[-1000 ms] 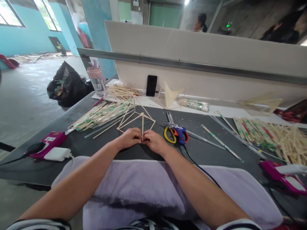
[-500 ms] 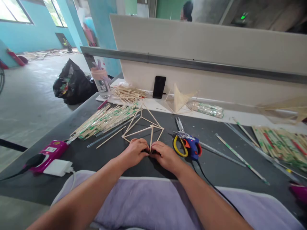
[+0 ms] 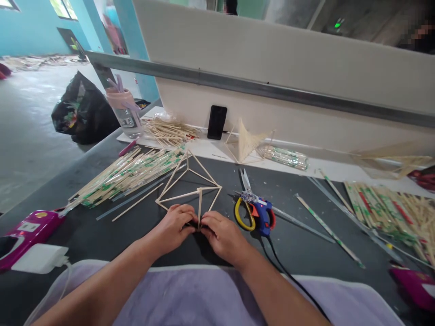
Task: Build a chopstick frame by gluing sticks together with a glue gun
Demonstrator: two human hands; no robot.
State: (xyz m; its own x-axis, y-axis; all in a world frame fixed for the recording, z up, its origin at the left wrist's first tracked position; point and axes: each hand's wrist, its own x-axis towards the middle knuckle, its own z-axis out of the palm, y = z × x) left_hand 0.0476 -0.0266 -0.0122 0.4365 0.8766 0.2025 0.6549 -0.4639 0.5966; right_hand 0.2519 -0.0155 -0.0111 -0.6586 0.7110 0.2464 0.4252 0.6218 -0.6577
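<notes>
An open frame of thin wooden sticks (image 3: 180,195) stands on the dark table, its near corner between my hands. My left hand (image 3: 175,227) has its fingers closed on that corner from the left. From the right, my right hand (image 3: 220,233) pinches the same corner. One stick rises from between the fingertips to a joint above them. The fingertips partly hide the corner itself. Right of my right hand lie scissors (image 3: 245,213) with yellow handles and a blue glue gun (image 3: 263,217).
Wrapped sticks (image 3: 132,174) lie at the left, more sticks (image 3: 384,208) at the right. Behind are a phone (image 3: 217,122), a finished-looking stick model (image 3: 248,142) and a pink-topped jar (image 3: 125,113). A purple power strip (image 3: 32,231) sits front left. A cord trails from the glue gun.
The camera view has shifted, so the table's things appear farther left. Both hands keep their hold at the frame's near corner.
</notes>
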